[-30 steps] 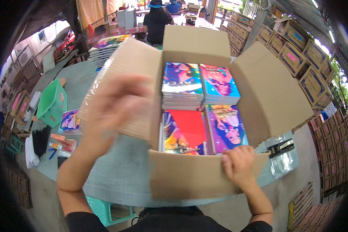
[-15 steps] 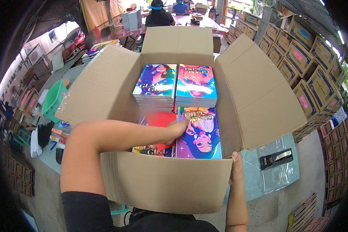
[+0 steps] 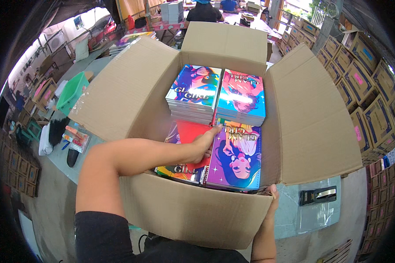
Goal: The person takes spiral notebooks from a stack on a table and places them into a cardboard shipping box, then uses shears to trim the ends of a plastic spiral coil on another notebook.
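Note:
A large open cardboard box (image 3: 197,215) stands in front of me, holding stacks of glossy illustrated notebooks. Two taller stacks fill the far half: the far-left notebooks (image 3: 193,87) and the far-right notebooks (image 3: 241,94). Nearer are a purple notebook (image 3: 237,160) on the right and lower notebooks (image 3: 180,172) on the left, partly covered by a red sheet (image 3: 191,131). My left hand (image 3: 202,147) reaches over the red sheet, fingers stretched apart against the purple notebook's left edge; some fingers are hidden. My right hand (image 3: 272,199) grips the box's near right corner.
On the pale green table (image 3: 285,215), a black stapler (image 3: 318,196) lies on clear plastic to the right. A green basket (image 3: 72,94) and small supplies (image 3: 77,138) sit left. Stacked cartons (image 3: 368,87) line the right side. A person (image 3: 204,12) sits at a far table.
The view has shifted, so the box appears further right and slightly turned. My left hand stays over the red sheet beside the purple notebook. My right hand keeps hold of the box corner.

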The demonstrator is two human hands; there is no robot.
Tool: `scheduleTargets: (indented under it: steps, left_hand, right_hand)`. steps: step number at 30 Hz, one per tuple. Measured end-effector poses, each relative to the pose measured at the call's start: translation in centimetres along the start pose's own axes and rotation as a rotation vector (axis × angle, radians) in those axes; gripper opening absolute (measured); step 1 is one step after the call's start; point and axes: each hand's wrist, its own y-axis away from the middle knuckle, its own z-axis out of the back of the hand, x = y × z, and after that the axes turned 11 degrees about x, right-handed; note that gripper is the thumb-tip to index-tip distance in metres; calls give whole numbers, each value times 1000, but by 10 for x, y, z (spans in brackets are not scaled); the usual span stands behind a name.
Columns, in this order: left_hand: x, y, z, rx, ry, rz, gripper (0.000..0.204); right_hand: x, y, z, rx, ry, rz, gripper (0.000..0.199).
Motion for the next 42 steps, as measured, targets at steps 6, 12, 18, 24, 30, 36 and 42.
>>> scheduleTargets:
  steps: [6,12,18,24,30,36,42]
  left_hand:
    - [-20,34,-31,194,-59,4,75]
    - [-1,40,-39,287,-152,114,49]
    - [-40,80,-42,338,-164,42,45]
    - [-70,178,-4,556,-19,-390,50]
    - [-65,280,109,647,244,-561,40]
    - [24,356,272,466,43,-477,58]
    - [108,365,434,468,-190,-80,74]
  right_hand:
    - [-1,17,37,-138,-8,110,55]
    - [-7,43,44,-63,104,163,70]
    - [37,55,7,-271,307,268,62]
    - [61,113,-77,-75,639,653,50]
    - [-7,89,-219,811,607,19,55]
    - [-189,47,-343,219,-437,-394,58]
    - [-274,-41,-394,339,-748,-616,72]
